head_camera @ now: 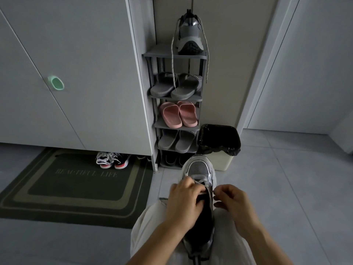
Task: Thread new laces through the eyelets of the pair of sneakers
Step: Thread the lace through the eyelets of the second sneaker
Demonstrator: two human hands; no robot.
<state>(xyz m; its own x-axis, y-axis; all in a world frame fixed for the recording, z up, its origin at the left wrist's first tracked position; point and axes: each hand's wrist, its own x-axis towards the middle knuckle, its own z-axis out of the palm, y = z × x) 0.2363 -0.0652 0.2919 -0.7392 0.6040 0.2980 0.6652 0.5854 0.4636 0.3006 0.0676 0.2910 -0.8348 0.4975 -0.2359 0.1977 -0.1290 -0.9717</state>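
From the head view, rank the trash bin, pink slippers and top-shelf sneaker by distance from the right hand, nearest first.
From the right hand:
1. Trash bin, on the floor just beyond it.
2. Pink slippers, middle rack shelf.
3. Top-shelf sneaker, highest on the rack.

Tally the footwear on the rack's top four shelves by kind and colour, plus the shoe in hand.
Grey sneaker on the top shelf: 1
Grey slides, second shelf and fourth shelf: 4
Pink slides: 2
Grey sneaker on the lap: 1
Total: 8
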